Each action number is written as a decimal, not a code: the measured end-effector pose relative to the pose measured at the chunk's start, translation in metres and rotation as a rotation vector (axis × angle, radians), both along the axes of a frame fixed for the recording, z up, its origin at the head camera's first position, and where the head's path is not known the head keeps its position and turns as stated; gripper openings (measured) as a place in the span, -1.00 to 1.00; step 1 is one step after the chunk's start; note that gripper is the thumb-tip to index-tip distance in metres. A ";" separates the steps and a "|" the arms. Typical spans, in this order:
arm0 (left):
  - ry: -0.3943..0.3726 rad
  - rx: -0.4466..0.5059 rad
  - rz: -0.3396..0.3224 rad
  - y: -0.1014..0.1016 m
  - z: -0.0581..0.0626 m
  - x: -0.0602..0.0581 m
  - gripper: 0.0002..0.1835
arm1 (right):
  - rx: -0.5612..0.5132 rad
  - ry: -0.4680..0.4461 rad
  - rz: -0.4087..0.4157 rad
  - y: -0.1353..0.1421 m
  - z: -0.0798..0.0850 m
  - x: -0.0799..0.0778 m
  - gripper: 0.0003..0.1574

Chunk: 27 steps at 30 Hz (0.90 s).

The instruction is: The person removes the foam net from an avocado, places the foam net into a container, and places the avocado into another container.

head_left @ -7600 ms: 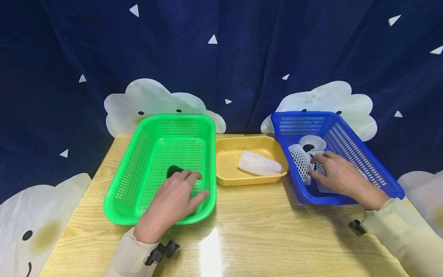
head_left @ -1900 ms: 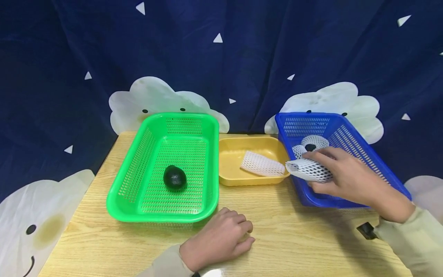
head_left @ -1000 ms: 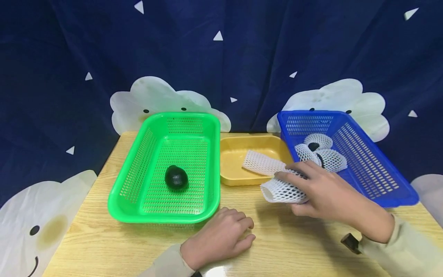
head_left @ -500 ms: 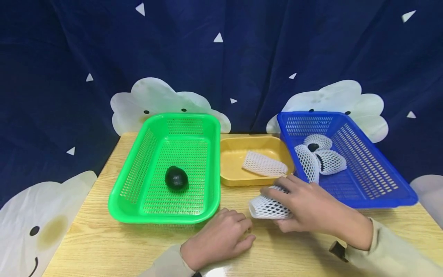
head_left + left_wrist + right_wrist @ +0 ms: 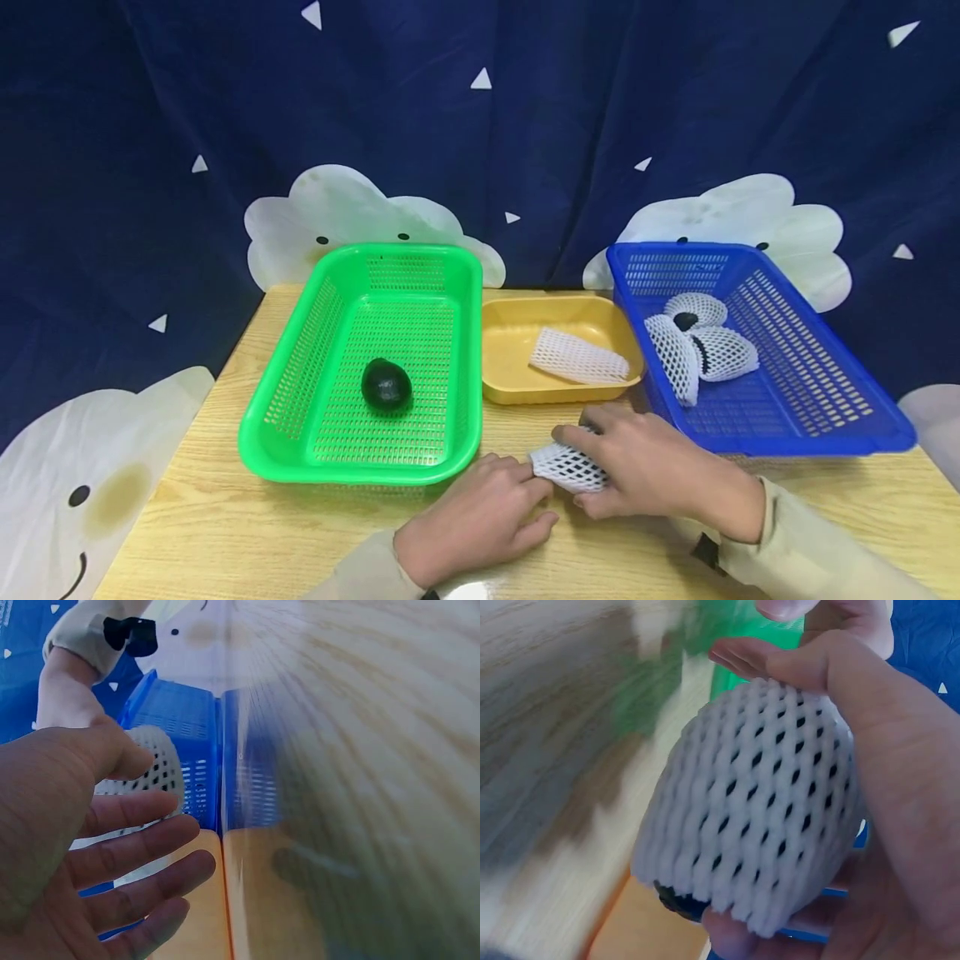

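Note:
My right hand (image 5: 651,460) grips an avocado in a white foam net sleeve (image 5: 757,802), held low over the table in front of the yellow tray. Dark skin shows at one open end of the sleeve in the right wrist view. My left hand (image 5: 480,518) rests near the table's front, its fingers loosely bent and spread in the left wrist view, holding nothing. The sleeve's left end is right beside the left fingertips; whether they touch I cannot tell. A bare dark avocado (image 5: 386,386) lies in the green basket (image 5: 251,421).
The yellow tray (image 5: 510,390) between the baskets holds one flattened foam net (image 5: 577,357). In the blue basket (image 5: 862,425) at right lie several netted avocados (image 5: 724,353). A dark blue curtain (image 5: 555,108) with clouds hangs behind the table (image 5: 195,500).
My left hand has left the avocado in the green basket and come to the table's front. My right hand has lifted a netted avocado from the blue basket and brought it left to the other hand.

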State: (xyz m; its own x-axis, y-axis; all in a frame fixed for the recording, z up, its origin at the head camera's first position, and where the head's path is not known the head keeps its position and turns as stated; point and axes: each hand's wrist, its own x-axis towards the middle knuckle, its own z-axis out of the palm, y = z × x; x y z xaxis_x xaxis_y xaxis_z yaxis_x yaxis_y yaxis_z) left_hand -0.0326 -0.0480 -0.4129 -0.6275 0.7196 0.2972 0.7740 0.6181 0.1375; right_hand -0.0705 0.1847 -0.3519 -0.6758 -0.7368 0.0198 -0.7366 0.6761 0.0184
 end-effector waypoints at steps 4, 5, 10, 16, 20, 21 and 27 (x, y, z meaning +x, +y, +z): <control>-0.006 -0.001 -0.004 0.001 0.000 0.000 -0.77 | 0.010 -0.024 -0.016 0.003 -0.005 0.000 -0.19; -0.005 0.002 -0.006 0.001 0.000 -0.001 -0.78 | 0.008 -0.028 -0.018 0.003 -0.006 0.000 -0.19; 0.008 0.028 -0.017 0.001 -0.002 -0.001 -0.80 | -0.005 -0.042 -0.031 0.003 -0.012 0.000 -0.19; 0.011 0.044 -0.020 0.002 -0.004 -0.001 -0.84 | 0.008 -0.069 -0.050 0.001 -0.017 -0.001 -0.22; -0.007 0.040 -0.023 0.001 -0.005 -0.001 -0.83 | 0.029 -0.095 -0.067 -0.002 -0.020 -0.003 -0.27; -0.009 0.040 -0.024 0.002 -0.005 -0.001 -0.83 | 0.033 -0.100 -0.069 -0.003 -0.021 -0.004 -0.27; 0.007 0.055 -0.031 0.003 -0.006 -0.001 -0.83 | 0.049 -0.116 -0.083 -0.004 -0.024 -0.007 -0.24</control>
State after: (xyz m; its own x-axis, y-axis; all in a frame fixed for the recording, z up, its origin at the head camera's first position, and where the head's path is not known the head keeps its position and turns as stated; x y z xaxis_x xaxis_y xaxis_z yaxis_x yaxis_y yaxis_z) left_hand -0.0340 -0.0454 -0.4194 -0.6032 0.7211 0.3408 0.7935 0.5857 0.1654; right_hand -0.0771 0.1807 -0.3757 -0.7301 -0.6765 -0.0960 -0.6773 0.7351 -0.0292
